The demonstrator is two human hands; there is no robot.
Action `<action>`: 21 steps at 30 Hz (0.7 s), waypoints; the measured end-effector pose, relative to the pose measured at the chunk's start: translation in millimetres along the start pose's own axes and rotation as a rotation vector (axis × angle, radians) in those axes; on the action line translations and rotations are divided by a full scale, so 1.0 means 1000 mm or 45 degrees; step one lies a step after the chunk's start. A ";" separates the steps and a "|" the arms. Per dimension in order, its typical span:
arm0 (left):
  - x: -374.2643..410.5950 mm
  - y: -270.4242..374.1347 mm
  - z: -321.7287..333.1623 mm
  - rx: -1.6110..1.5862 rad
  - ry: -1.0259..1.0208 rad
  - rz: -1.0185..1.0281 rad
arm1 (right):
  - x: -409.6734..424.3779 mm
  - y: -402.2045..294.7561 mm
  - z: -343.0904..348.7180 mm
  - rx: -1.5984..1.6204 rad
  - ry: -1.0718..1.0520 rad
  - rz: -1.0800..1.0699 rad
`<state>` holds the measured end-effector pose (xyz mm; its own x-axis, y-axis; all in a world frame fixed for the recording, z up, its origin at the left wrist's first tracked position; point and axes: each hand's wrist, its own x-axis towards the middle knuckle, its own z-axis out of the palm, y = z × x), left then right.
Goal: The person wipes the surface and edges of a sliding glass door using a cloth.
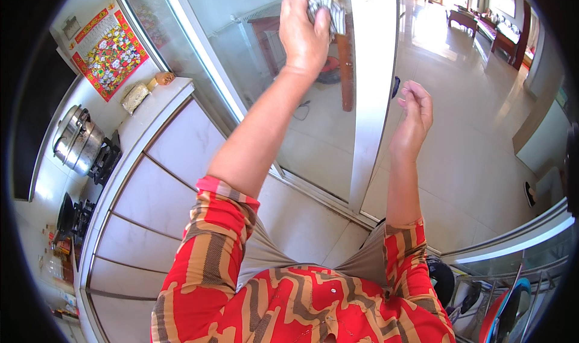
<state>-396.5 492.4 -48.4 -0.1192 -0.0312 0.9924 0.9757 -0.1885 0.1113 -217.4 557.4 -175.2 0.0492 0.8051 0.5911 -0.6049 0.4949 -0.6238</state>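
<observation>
My left hand is closed around a bunched grey-and-white striped cloth. Both are up at the glass pane of a sliding door, near its white frame; whether the cloth touches the glass I cannot tell. Just right of that frame, my right hand hangs in the air over the tiled floor. Its fingers are loosely bent, and nothing is held in it. Through the pane, a wooden piece of furniture shows.
On the left, a counter carries a steel steamer pot on a gas stove and a wrapped package. The door's track crosses the floor. At lower right stands a metal rack with basins.
</observation>
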 end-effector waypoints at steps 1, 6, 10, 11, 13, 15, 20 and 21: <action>-0.010 -0.004 0.002 0.055 0.036 0.111 | 0.001 -0.003 0.000 -0.007 0.010 -0.018; -0.164 -0.026 -0.031 0.079 -0.526 -0.062 | -0.013 0.003 -0.005 -0.037 -0.012 -0.113; -0.212 -0.027 -0.052 0.044 -0.795 -0.310 | -0.033 0.019 -0.009 -0.079 -0.097 -0.121; -0.209 -0.029 -0.052 0.029 -0.828 -0.377 | -0.027 0.023 -0.008 -0.063 -0.072 -0.107; -0.185 -0.017 -0.046 -0.016 -0.702 -0.244 | -0.032 0.028 -0.017 -0.089 -0.034 -0.056; -0.132 -0.004 -0.030 -0.041 -0.505 -0.081 | -0.023 0.022 -0.015 -0.013 -0.001 -0.077; -0.005 0.016 -0.007 -0.060 -0.131 0.183 | -0.007 -0.005 0.007 0.045 0.031 -0.200; 0.000 0.014 -0.004 -0.101 -0.073 0.167 | -0.007 -0.007 0.009 0.005 0.025 -0.244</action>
<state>-383.9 485.4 -47.0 0.0212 -0.0050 0.9998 0.9645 -0.2632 -0.0218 -220.4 544.7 -170.3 0.1790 0.7023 0.6890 -0.5862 0.6386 -0.4986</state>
